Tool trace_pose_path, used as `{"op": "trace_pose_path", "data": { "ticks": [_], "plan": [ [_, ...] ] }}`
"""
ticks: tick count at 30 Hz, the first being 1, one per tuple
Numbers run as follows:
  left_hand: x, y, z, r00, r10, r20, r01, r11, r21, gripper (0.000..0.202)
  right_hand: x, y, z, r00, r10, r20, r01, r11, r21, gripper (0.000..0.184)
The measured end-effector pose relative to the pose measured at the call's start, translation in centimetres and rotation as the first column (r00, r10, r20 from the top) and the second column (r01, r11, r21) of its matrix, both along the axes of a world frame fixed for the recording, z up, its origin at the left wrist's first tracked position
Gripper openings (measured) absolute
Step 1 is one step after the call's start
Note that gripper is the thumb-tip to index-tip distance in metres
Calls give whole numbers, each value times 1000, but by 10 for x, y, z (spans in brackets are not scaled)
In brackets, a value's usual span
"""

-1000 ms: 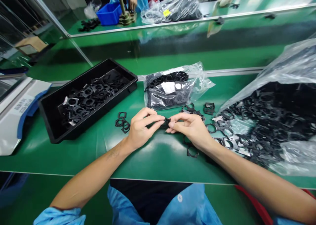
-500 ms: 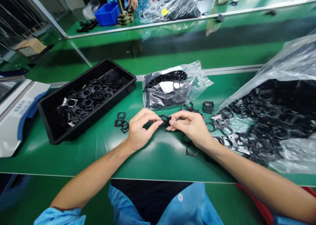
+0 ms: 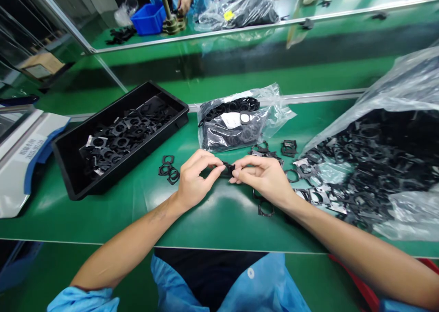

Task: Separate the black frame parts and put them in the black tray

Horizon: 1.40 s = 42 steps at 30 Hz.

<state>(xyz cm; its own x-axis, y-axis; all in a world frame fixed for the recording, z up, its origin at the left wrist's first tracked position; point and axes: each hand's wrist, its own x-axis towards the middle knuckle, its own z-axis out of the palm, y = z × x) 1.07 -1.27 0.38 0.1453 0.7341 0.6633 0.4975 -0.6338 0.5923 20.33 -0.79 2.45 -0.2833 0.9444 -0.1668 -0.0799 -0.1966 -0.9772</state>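
Between my two hands, just above the green table (image 3: 206, 223), is a small black ring-shaped plastic part (image 3: 228, 168). My left hand (image 3: 196, 178) pinches its left end with thumb and forefinger. The thumb and fingers of my right hand (image 3: 262, 175) close on its right end. The part is tilted, so its opening hardly shows. Left of my left hand lie several loose black rings (image 3: 168, 169). Near my right wrist, more black frames (image 3: 265, 208) rest on the table, some partly covered by the hand.
A black tray (image 3: 70, 177) of similar parts stands at left, beside a white machine (image 3: 20, 166). A clear bag of parts (image 3: 233, 124) lies behind my hands. At right a large open plastic bag (image 3: 387, 92) spills black parts. Across the bench, a co-worker's hand (image 3: 185, 0) is by a metal stand.
The black part has tilted between my fingers, so its round opening shows less than before. Both hands keep nearly the same place and grip.
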Motion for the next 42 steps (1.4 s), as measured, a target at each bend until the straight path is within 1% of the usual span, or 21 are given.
{"op": "trace_pose_path", "data": {
  "ticks": [5, 10, 14, 16, 19, 21, 23, 26, 30, 37, 42],
  "plan": [
    [0, -1, 0, 1000, 1, -24, -1, 1000, -3, 10, -1, -1, 0, 1000, 5, 8, -5, 1000, 10, 40],
    [-1, -1, 1, 998, 4, -61, -1, 998, 58, 6, -2, -2, 2, 1000, -19, -5, 19, 1000, 21, 44],
    [0, -2, 1, 997, -19, -73, 26, 995, 96, 6, -2, -3, 3, 1000, -10, 0, 10, 999, 45, 42],
    [1, -3, 1, 996, -28, -82, 39, 991, 127, 6, -1, -4, 1, 1000, -18, 12, 17, 997, 79, 40],
    [0, -3, 1, 995, -40, -88, 54, 984, 169, 3, 0, -4, -2, 998, -44, 41, 36, 984, 175, 36],
    [-1, -2, 2, 996, -35, -77, 48, 983, 175, 8, 1, -3, -3, 996, -67, 62, 50, 967, 249, 33],
    [-2, -1, 4, 998, -14, -63, 24, 985, 169, 11, 2, -3, -3, 993, -89, 76, 62, 950, 307, 29],
    [-4, 1, 4, 998, 10, -62, -1, 989, 145, 7, 2, -3, -2, 991, -100, 92, 61, 931, 359, 26],
    [-4, 2, 4, 999, -12, -46, 17, 993, 119, 4, 3, -4, -1, 988, -106, 111, 55, 920, 389, 27],
    [-2, 0, 2, 997, -71, 19, 69, 996, 59, 5, 4, -3, -2, 983, -113, 142, 41, 900, 433, 27],
    [-1, -1, 0, 997, -62, 47, 60, 997, 38, 8, 4, -3, -2, 977, -132, 165, 44, 891, 451, 23]
  ]
}}
